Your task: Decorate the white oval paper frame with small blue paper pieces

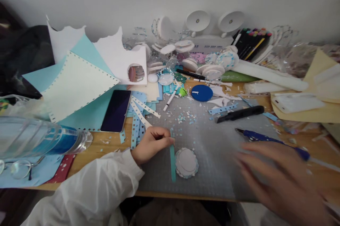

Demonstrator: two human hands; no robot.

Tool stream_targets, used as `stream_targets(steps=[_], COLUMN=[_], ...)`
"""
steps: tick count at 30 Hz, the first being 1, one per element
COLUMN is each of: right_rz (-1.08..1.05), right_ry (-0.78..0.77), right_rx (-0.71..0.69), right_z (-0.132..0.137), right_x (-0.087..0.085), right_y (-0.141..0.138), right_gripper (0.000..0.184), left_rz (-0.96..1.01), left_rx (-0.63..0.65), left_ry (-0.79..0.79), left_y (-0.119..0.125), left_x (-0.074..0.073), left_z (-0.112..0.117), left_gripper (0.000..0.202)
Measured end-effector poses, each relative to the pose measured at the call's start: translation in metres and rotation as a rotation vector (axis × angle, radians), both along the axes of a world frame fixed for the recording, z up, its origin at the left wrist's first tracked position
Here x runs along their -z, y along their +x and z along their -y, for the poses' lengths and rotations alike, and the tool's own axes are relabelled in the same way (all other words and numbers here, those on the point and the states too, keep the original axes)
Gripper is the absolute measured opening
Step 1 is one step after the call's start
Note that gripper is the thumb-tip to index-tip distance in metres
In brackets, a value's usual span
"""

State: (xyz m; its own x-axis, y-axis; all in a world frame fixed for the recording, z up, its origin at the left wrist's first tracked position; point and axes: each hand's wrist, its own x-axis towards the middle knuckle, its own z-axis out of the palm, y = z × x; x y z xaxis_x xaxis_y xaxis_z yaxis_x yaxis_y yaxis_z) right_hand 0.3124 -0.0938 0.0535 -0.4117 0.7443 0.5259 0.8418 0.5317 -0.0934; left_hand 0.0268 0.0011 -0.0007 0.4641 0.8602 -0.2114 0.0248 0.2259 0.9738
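One phone [116, 110], two knives [240, 113]

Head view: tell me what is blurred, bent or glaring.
Head view: right hand is smeared by motion blur; left hand on the teal strip is sharp; table edges bow with wide-angle distortion; lighting is soft with no harsh glare.

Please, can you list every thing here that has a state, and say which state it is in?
Left hand: pinching the top of the teal strip.
Right hand: open, blurred, holding nothing, over the mat.
Teal strip: flat on the mat, beside the round disc.
Phone: screen dark, lying flat.
Black knife: lying on the mat, blade not visible.
Bottle: on its side.
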Motion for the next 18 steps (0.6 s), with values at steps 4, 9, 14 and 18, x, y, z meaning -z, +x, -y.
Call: stream_targets(steps=[4, 9, 14, 18], right_rz=[0.131, 0.144, 0.058, -0.386], right_ry=[0.119, 0.186, 0.248, 0.111], right_rx=[-0.417, -0.566, -0.57, -0.339], right_z=[-0.05, -0.074, -0.083, -0.087], right_x=[-0.002, 0.001, 0.007, 0.028], right_y=[-0.071, -0.11, -0.095, -0.071], right_gripper=[0.029, 0.023, 0.024, 0.016], left_rz=[0.107, 0.235, 0.17, -0.03], left_rx=[-0.077, -0.1, -0.095, -0.037], left_ry=[-0.093, -0.212, -0.176, 0.154], left_y=[0.001, 0.002, 0.003, -0.001], left_x=[-0.001, -0.003, -0.001, -0.005], left_z=[0.001, 0.001, 0.004, 0.007], left_gripper=[0.035, 0.039, 0.036, 0.03])
